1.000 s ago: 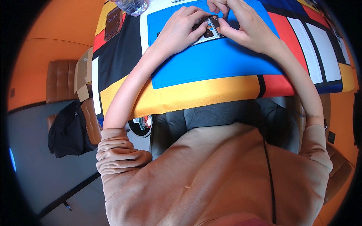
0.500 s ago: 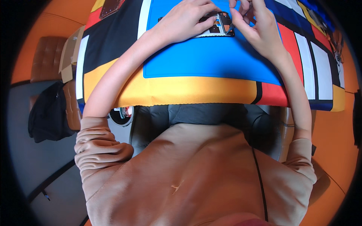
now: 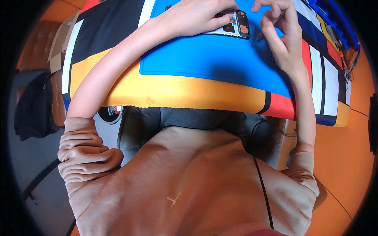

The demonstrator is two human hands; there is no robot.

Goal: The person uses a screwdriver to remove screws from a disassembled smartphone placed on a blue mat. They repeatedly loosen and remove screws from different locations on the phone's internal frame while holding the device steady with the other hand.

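Observation:
An opened smartphone (image 3: 243, 26), its inner boards and a white part exposed, lies on a blue work mat (image 3: 189, 59). My left hand (image 3: 202, 17) reaches across it, thumb and fingers bent over its edges, gripping it against the mat. The phone's left part is mostly covered by that hand. To the right of the phone, my right hand (image 3: 284, 35) is closed around a slim, dark pointed tool (image 3: 258, 38), perhaps a screwdriver. The tool's tip points down and left, apart from the phone; my fingers hide much of its shaft.
The mat lies on a table with a colour-block cloth (image 3: 185, 92) in yellow, red, black and white. Cables (image 3: 348, 65) hang at the far right. A cardboard box (image 3: 59, 43) and a dark garment (image 3: 35, 106) are at the left. Below the table's front edge is a round bin (image 3: 112, 115).
My right hand has drawn the pointed tool away from the phone's right edge, out to the right. My left hand stays on the phone. The whole view has shifted slightly.

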